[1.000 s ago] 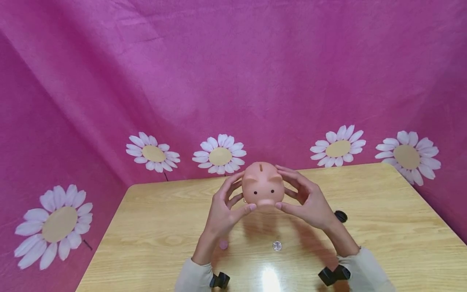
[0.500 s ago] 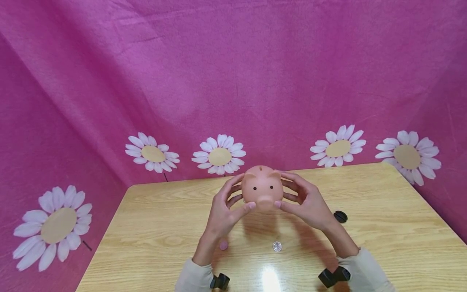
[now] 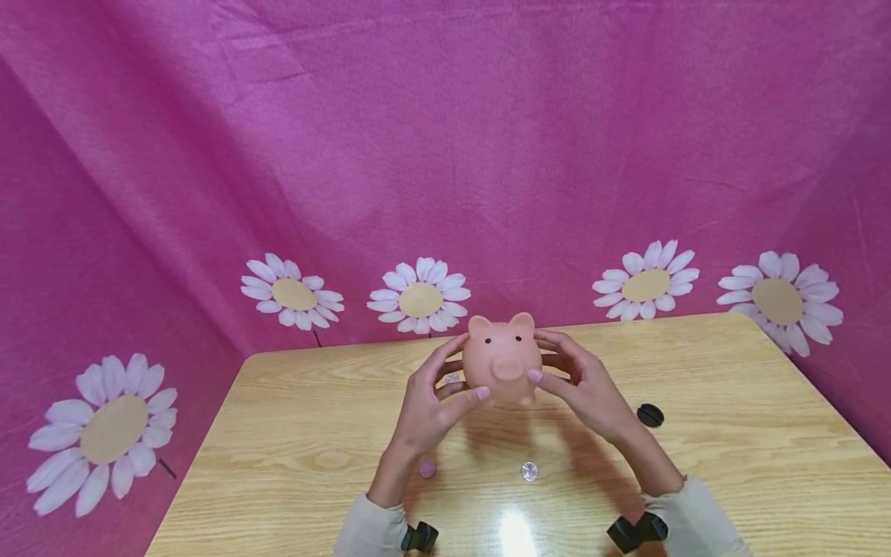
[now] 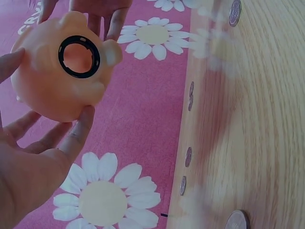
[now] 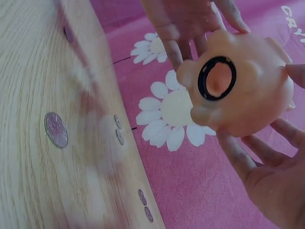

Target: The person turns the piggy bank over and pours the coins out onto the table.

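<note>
A pink piggy bank [image 3: 503, 371] is held up over the table, its snout toward me and its ears upright. My left hand [image 3: 433, 402] grips one side, thumb by the lower front and fingers round the flank. On the other side, my right hand [image 3: 585, 383] grips it likewise, thumb beside the snout. The wrist views show the underside with its short feet and a black ring [image 4: 63, 53] round an uncovered hole. Through that hole only the pink inside shows. The coin slot is out of sight.
On the wooden table [image 3: 313, 433] lie a silver coin [image 3: 530, 471], a pinkish coin [image 3: 427, 469] and, seen past my left fingers, another coin [image 3: 452, 379]. Several coins show along the far edge in the wrist views. A round black cap [image 3: 650, 415] lies right of my right wrist.
The piggy bank has tipped back: its snout and face have risen, and the top slot has turned out of view. My right thumb has shifted up slightly beside the snout.
</note>
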